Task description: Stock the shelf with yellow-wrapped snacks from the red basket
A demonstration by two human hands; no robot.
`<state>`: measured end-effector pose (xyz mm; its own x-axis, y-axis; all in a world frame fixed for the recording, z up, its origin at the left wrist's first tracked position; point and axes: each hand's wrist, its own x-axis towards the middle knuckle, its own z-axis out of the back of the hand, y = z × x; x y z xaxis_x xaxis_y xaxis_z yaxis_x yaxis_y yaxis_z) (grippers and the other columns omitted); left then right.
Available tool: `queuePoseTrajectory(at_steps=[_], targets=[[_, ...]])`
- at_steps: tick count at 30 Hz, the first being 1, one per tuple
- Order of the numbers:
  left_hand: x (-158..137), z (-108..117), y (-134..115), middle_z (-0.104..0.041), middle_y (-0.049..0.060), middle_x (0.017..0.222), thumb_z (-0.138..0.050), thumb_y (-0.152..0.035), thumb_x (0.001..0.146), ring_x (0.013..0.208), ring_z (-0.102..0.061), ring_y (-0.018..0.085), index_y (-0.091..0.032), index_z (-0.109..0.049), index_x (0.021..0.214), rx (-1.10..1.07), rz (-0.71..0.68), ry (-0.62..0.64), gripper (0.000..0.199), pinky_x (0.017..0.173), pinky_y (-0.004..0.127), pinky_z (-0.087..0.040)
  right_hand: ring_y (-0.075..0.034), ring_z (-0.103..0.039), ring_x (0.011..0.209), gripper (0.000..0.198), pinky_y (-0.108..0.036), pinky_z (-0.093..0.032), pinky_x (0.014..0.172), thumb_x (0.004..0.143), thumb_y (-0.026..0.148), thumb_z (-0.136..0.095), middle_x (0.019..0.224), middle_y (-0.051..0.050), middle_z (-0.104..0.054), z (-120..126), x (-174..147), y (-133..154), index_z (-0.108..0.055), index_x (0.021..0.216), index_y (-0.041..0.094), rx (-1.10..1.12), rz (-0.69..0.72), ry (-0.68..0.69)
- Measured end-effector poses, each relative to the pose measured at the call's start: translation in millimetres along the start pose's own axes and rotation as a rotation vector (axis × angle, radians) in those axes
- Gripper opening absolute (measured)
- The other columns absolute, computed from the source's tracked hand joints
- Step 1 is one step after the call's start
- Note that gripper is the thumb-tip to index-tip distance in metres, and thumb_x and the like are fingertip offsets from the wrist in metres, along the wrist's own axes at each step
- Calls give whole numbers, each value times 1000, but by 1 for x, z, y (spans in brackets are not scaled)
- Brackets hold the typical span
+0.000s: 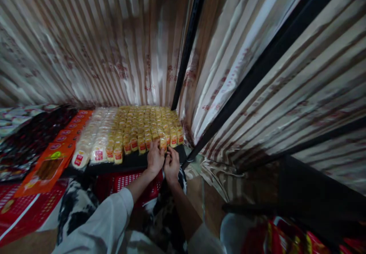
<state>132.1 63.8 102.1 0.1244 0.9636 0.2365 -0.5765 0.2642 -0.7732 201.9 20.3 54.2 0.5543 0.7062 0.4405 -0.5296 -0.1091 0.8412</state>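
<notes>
Both of my hands are at the front edge of a block of small yellow packaged snacks (pixel 143 122), lined up in tight rows. My left hand (pixel 156 158) has its fingers curled in a pinch against the left side of one yellow snack packet (pixel 163 141) with a red label. Close on the right, my right hand (pixel 172 165) has its bent fingers at the lower right of the same packet. My fingers partly hide the packet's lower end. Whitish clear-wrapped packets (pixel 98 139) with red labels stand in rows to the left.
Orange snack bags (pixel 54 158) and dark shiny packets (pixel 34 135) lie farther left on the black shelf (pixel 114 165). Red perforated baskets (pixel 126 180) are underneath. Striped curtains (pixel 128 48) and black metal poles (pixel 190 44) surround the shelf. Red packages (pixel 286 238) lie at lower right.
</notes>
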Motion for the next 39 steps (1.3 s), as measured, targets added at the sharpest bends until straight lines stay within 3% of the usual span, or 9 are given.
queuePoseTrajectory(at_steps=[5,9,14,20,28,33,36,39], targets=[[3,-12,-8,-54,8,104,-49,-16,83,81,-58,14,-13,-48,117,-7,17,6,35,75,27,-49,-20,-51,110,38,-41,-42,98,84,16,-35,113,-13,-57,8,0,-3,-57,114,15,-57,22,-41],[-2,-18,-14,-55,9,107,-48,-18,83,87,-60,16,-15,-47,121,31,10,54,37,78,29,-49,-21,-51,112,40,-43,-41,100,83,15,-34,116,-14,-57,14,-4,-10,-56,117,15,-63,31,-22],[0,-27,-30,-56,9,112,-47,-18,84,96,-59,18,-19,-47,125,7,-59,103,41,86,31,-48,-24,-40,127,48,-48,-35,104,87,22,-34,135,-16,-45,16,-14,-9,-40,134,14,-90,8,-60],[14,-43,-41,-56,9,117,-48,-13,82,111,-51,20,-21,-48,127,32,-156,162,46,96,35,-42,-25,-30,135,55,-49,-29,108,90,29,-31,146,-16,-32,20,-15,-14,-26,143,13,-70,-32,-6],[27,-62,-49,-55,9,111,-47,-10,81,90,-59,18,-22,-44,132,106,-168,293,52,81,28,-49,-28,-30,135,55,-55,-29,107,89,31,-35,145,-16,-34,22,-4,-32,-29,141,15,-5,-99,-8],[28,-67,-45,-52,10,111,-41,-14,86,78,-60,17,-22,-37,137,245,-176,294,52,72,27,-49,-28,-32,134,58,-56,-29,106,87,31,-40,144,-15,-36,22,2,-36,-27,142,19,29,-85,-2],[25,-66,-43,-52,8,108,-40,-16,87,81,-60,16,-24,-35,138,193,-210,288,52,74,27,-49,-30,-35,132,61,-57,-30,104,85,32,-46,143,-16,-38,20,8,-38,-28,142,20,36,-82,-2],[19,-67,-43,-53,7,106,-43,-20,88,81,-59,15,-25,-45,132,49,-179,259,44,75,27,-50,-31,-36,132,64,-57,-31,103,83,31,-48,143,-17,-38,18,12,-45,-28,142,18,25,-71,22]])
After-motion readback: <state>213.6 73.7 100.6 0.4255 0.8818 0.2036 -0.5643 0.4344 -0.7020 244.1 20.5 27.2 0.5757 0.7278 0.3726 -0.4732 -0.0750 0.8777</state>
